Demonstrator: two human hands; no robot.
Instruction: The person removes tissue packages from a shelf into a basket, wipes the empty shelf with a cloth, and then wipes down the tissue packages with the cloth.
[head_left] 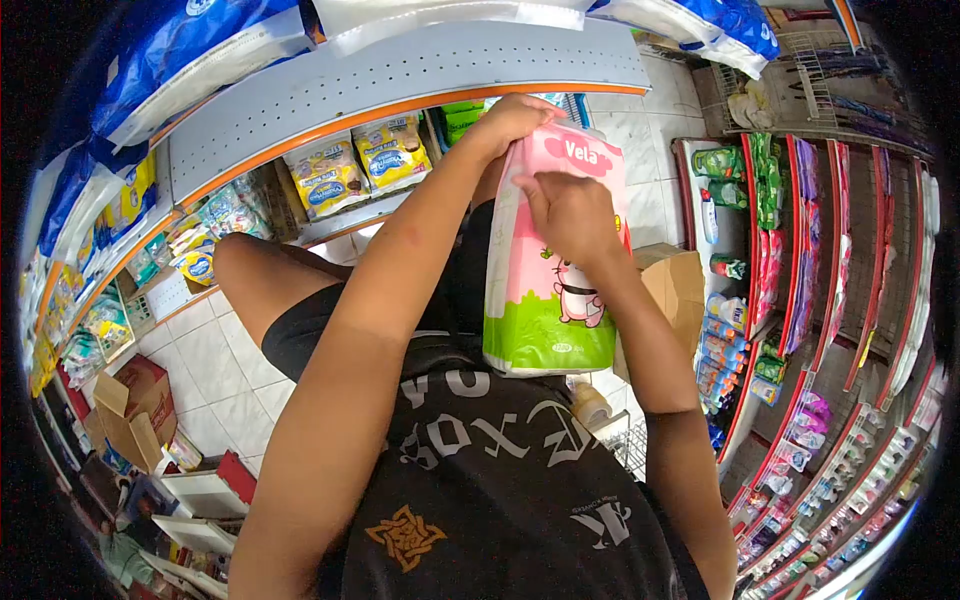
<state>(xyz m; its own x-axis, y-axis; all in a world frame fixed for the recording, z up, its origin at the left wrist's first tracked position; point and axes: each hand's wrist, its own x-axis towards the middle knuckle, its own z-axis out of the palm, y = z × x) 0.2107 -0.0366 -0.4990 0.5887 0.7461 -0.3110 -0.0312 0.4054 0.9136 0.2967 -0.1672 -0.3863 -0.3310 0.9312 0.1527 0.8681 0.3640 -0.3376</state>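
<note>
Left hand: the left hand (518,118) is clamped on the far left corner of the pink-and-green package (550,345), fingers bent over its edge.
Right hand: the right hand (578,215) touches the front face with curled fingers, its thumb angled toward the left edge; whether it pinches the wrapper, I cannot tell.
Package: it reaches near and right from the left hand; from the right hand, most of it lies near and left. Its long axis runs far to near, the far end leaning slightly right. The left hand is closer to the far end, the right hand to the middle.
Vela lettering: the white word (581,152) shows just right of the left hand and on the far side of the right hand.
Green end: this lies nearest the body, beside the black shirt (470,500).
Perforated shelf: the grey shelf (400,70) with an orange edge spans the far side, beyond the hands.
Yellow-and-white packs: these (393,155) sit below it, left of the package.
Cardboard box: an open box (675,295) stands just right of the package, partly behind the right forearm.
Red-edged racks: stocked racks (790,240) rise farther right.
Red box: another open carton (145,405) rests on the tiled floor (215,350), well left.
</note>
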